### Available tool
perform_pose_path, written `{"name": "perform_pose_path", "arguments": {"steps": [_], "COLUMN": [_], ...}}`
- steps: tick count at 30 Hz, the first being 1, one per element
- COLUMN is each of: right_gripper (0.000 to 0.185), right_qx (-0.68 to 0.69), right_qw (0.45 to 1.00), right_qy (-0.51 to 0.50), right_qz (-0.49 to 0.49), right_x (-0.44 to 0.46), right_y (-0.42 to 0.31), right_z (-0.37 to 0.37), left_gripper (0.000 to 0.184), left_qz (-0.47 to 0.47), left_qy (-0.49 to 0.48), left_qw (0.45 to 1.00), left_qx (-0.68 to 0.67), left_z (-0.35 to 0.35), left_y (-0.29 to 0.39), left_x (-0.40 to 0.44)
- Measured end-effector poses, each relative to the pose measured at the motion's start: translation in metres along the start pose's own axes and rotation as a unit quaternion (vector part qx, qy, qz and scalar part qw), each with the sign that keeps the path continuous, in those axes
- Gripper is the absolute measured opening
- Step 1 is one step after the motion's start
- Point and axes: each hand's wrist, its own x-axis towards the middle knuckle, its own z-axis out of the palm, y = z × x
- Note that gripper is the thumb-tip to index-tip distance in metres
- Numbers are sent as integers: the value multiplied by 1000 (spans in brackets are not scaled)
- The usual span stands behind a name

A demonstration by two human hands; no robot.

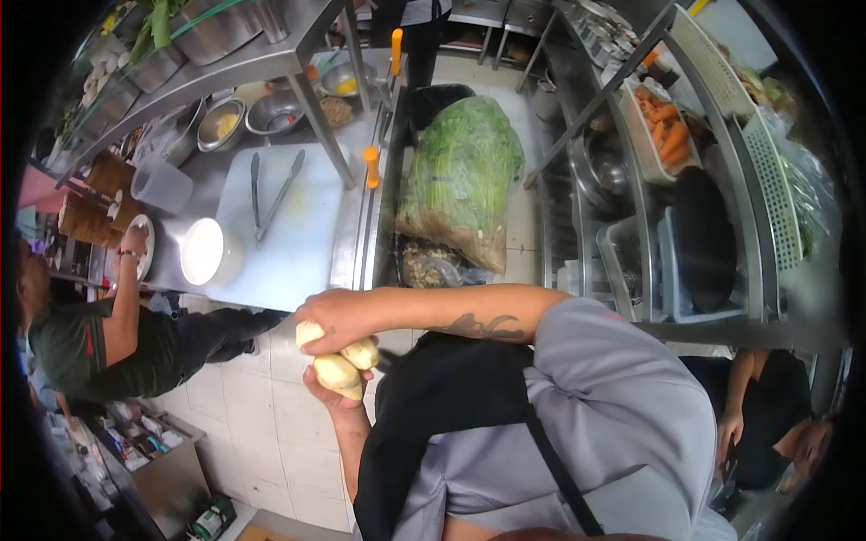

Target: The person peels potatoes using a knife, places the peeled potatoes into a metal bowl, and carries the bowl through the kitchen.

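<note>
Several pale yellow peeled pieces (339, 375), which look like potatoes, are bunched between my two hands in front of my black apron. My left hand (336, 320) lies over the upper pieces with its fingers curled round them. Below it, my right hand (336, 389) cups the lower piece from beneath. Just beyond my hands is the near edge of a white cutting board (316, 216) on the steel counter. Metal tongs (273, 197) lie spread on the board, beside a white tub (210, 252).
Metal bowls (274, 114) stand at the counter's back. A large bag of leafy greens (465, 171) stands beyond the counter's right edge. Steel shelves at right hold a basket of carrots (666, 131). A co-worker (99, 343) is at left, another person (767, 424) at lower right.
</note>
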Motion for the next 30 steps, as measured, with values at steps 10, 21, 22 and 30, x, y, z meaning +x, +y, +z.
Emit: {"name": "perform_pose_path", "arguments": {"steps": [10,21,22,30], "right_gripper": [48,52,49,25], "right_qx": [-2,15,5,-58], "right_qw": [997,966,959,915], "right_qy": [53,256,282,389], "right_qz": [-53,-9,-12,92], "right_x": [45,-55,-69,-198], "right_y": [-32,-29,-26,56], "right_z": [36,-32,-42,-105], "left_gripper": [70,80,81,75], "left_qz": [1,-140,-180,-253], "left_qy": [67,-94,-122,-165], "left_qw": [996,983,969,932], "left_qx": [-56,-69,-116,-198], "left_z": [-43,30,31,64], "left_y": [67,36,30,-34], "left_x": [-13,40,47,87]}}
